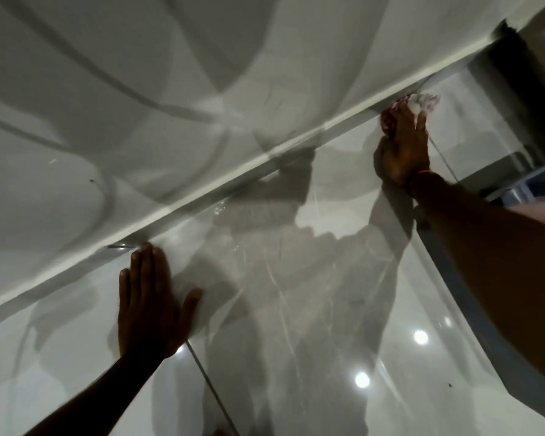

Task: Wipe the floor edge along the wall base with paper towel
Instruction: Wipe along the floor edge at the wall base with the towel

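From the head camera I look down along a glossy marbled tile floor (296, 294) to where it meets the white wall base (202, 196), which runs as a diagonal from lower left to upper right; ceiling lights glare off the tiles near the bottom right.

My right hand (403, 146) is stretched far forward, fingers curled around a crumpled wad of paper towel (422, 100); the wad sits at my fingertips, pressed right into the seam where floor and wall base meet, close to a dark doorway or recess further right. My left hand (151, 303) lies flat and spread wide on the tile, empty, its fingertips just short of the wall base — I read it as a prop for my weight.

The towel looks light, soft and compressible; bunched as it is, it should mould into the corner well enough, though I would expect it to tear or shed if it is damp and dragged hard against the edge. I judge the best hold is the one I have — fingers over the top of the wad, pushing down and toward the wall; the polished floor looks slippery, so the bracing palm wants care.
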Action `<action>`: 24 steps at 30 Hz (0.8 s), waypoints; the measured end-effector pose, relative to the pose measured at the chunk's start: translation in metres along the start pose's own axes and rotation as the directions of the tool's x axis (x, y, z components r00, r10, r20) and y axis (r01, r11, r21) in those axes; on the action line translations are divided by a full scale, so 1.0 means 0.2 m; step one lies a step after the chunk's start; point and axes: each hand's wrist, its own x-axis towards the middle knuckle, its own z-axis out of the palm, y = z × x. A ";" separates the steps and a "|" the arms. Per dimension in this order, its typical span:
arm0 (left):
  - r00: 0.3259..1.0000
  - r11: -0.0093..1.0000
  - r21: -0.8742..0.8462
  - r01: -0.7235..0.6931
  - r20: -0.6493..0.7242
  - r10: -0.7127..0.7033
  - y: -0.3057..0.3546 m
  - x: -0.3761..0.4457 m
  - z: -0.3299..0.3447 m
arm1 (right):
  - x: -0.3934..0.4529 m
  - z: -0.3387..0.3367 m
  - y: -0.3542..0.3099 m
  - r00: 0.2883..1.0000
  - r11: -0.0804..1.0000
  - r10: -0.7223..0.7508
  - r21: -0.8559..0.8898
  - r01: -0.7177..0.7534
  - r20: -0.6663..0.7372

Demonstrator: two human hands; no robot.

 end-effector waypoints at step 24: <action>1.000 1.000 0.001 -0.014 0.023 0.014 0.04 0.03 -0.04 | -1.07 0.72 -0.86 0.817 0.822 -0.569 0.071 0.565 0.089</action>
